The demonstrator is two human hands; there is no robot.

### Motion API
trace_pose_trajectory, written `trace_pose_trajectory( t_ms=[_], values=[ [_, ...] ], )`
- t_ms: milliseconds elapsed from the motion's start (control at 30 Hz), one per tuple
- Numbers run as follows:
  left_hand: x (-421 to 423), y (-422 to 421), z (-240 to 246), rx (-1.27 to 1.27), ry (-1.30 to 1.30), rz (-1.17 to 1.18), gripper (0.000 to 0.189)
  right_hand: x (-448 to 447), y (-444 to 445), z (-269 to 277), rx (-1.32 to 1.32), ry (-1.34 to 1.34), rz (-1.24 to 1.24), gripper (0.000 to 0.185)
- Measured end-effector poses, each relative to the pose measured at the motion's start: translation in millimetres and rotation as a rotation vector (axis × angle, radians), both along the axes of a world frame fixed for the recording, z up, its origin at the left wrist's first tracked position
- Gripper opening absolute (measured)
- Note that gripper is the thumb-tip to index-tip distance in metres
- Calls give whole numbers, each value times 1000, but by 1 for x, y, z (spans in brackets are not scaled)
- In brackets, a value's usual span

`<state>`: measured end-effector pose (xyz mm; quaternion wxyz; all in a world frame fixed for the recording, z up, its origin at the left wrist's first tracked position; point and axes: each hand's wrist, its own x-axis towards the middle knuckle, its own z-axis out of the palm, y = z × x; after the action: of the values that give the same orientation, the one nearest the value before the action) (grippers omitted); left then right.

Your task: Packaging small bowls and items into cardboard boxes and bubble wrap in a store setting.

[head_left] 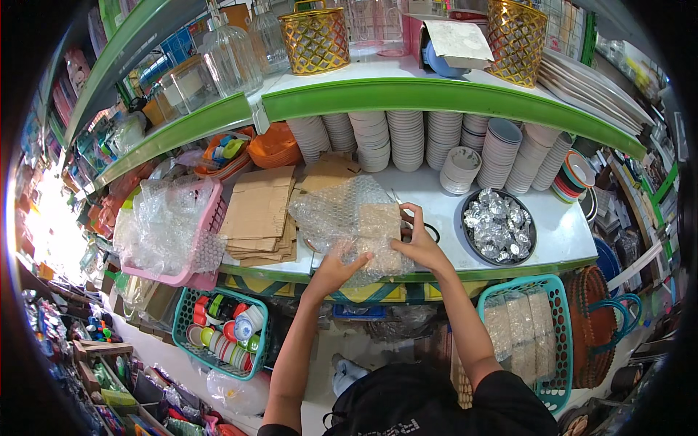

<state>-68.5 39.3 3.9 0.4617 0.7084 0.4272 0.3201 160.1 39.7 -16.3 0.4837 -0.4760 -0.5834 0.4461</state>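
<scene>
A light-brown rectangular packet (380,223) lies on the white shelf, partly covered by clear bubble wrap (341,204); what is inside it cannot be told. My left hand (341,272) presses the wrap against the packet's near left side, thumb over the top. With fingers bent around the right edge, my right hand (422,242) grips the packet. A black looped handle (435,233), apparently of scissors, sticks out behind my right hand. Left of the wrap are stacked flattened cardboard pieces (259,210).
Bowl stacks (406,141) line the shelf back. A round black tray (533,240) of foil cups stands right, a pink basket (210,229) with bubble wrap left. Below are teal baskets, one (182,327) with dishes, one (564,349) with wrapped packets. A green-edged shelf (414,94) overhangs.
</scene>
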Motion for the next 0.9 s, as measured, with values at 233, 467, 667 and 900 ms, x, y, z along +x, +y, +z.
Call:
trace_pose_trajectory(
  t_ms=[233, 467, 667, 900],
  values=[
    [-4, -12, 3, 13, 73, 45, 54, -18, -4, 5, -19, 18, -15, 90],
    [-7, -8, -7, 62, 111, 27, 56, -18, -2, -5, -134, 157, 24, 93],
    [-12, -2, 3, -32, 113, -44, 51, -10, -1, -4, -197, 213, -1, 91],
    [-37, 7, 4, -10, 20, -98, 37, 11, -1, 16, -327, 318, -97, 102]
  ],
)
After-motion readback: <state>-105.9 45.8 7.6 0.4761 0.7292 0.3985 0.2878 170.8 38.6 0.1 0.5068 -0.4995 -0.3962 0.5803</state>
